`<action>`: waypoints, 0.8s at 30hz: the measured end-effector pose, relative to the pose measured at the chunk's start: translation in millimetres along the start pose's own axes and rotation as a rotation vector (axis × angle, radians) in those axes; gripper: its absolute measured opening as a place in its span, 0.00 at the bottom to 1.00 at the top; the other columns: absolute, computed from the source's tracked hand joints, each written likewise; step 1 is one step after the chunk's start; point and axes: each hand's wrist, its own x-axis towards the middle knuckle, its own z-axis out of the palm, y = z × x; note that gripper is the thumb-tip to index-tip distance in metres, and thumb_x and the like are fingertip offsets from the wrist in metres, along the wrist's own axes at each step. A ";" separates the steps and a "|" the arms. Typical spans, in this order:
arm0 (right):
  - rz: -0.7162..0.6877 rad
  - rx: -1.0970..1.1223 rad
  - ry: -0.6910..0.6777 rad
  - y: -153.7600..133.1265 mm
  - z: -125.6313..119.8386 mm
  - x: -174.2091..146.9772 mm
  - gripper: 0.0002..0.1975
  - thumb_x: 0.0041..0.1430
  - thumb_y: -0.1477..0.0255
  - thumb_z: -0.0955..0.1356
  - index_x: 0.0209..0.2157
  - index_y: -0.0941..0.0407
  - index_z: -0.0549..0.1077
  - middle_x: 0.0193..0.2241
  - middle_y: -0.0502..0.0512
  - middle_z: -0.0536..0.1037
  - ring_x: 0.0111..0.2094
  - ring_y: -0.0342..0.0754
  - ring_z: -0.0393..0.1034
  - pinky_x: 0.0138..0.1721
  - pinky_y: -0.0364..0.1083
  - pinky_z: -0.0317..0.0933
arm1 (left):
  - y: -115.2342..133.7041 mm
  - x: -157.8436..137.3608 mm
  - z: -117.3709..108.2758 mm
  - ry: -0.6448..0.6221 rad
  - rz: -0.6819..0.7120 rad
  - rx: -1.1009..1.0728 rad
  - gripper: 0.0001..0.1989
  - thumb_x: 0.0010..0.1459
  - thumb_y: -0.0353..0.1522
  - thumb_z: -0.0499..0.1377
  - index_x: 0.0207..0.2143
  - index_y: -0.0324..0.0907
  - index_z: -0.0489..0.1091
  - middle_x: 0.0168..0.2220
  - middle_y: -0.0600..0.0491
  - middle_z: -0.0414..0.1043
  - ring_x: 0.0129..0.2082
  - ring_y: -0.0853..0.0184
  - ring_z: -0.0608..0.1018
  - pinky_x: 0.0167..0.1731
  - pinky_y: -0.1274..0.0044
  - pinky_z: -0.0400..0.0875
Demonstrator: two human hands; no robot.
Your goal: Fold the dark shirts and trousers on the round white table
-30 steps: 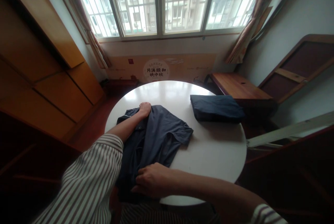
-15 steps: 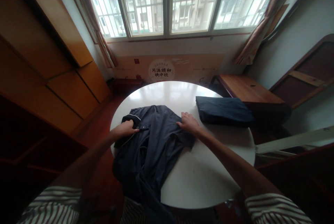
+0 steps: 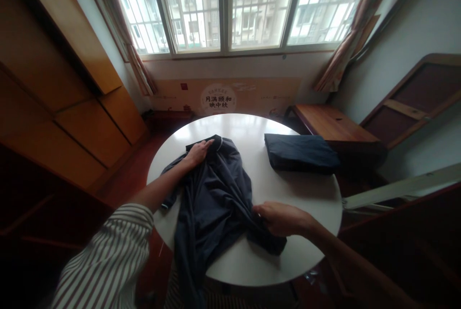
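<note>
A dark blue-grey shirt (image 3: 216,193) with a black collar and white piping lies rumpled on the round white table (image 3: 237,126). Its lower part hangs over the near edge. My left hand (image 3: 198,154) is closed on the collar at the far end, with the index finger stretched along it. Lower on the right, my right hand (image 3: 283,217) pinches the side of the shirt near a sleeve. That sleeve bends towards the near right of the table, and the other lies at the left rim.
A folded dark blue cloth bundle (image 3: 302,153) rests on the table's right side. Beyond it stands a wooden bench (image 3: 338,124). Yellow-brown cabinets (image 3: 93,126) line the left, and a barred window (image 3: 223,6) spans the far wall.
My left hand has moved away and to the right along with the collar, straightening the shirt. My right hand has come nearer to me and now pinches the shirt's side.
</note>
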 end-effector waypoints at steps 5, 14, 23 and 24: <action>0.082 0.099 0.142 23.8 -18.4 8.1 0.09 0.57 0.65 0.70 0.34 0.57 0.77 0.29 0.56 0.80 0.31 0.50 0.74 0.30 0.43 0.60 | 13.2 9.6 8.4 -0.017 0.036 -0.061 0.31 0.61 0.36 0.58 0.65 0.36 0.58 0.60 0.37 0.63 0.60 0.52 0.67 0.59 0.65 0.61; 0.100 0.201 0.508 69.1 -23.5 63.5 0.13 0.62 0.67 0.65 0.38 0.61 0.77 0.29 0.59 0.79 0.30 0.50 0.75 0.34 0.46 0.66 | 1.6 13.1 -14.5 -0.204 -0.355 -0.292 0.19 0.53 0.38 0.65 0.43 0.33 0.74 0.41 0.41 0.75 0.44 0.54 0.77 0.42 0.71 0.72; -0.256 0.006 0.736 78.2 -33.0 86.5 0.40 0.49 0.73 0.73 0.65 0.53 0.61 0.63 0.65 0.63 0.67 0.63 0.50 0.65 0.65 0.46 | 79.0 -71.6 -40.2 0.184 0.898 0.159 0.13 0.62 0.22 0.55 0.47 0.43 0.71 0.51 0.46 0.71 0.49 0.60 0.72 0.52 0.67 0.69; -0.294 0.025 0.684 79.7 -31.8 86.3 0.30 0.53 0.74 0.72 0.58 0.53 0.69 0.57 0.64 0.71 0.64 0.62 0.58 0.64 0.65 0.48 | 78.8 -81.6 -41.2 0.184 0.945 0.161 0.13 0.63 0.22 0.54 0.47 0.44 0.70 0.50 0.46 0.72 0.48 0.61 0.73 0.52 0.67 0.69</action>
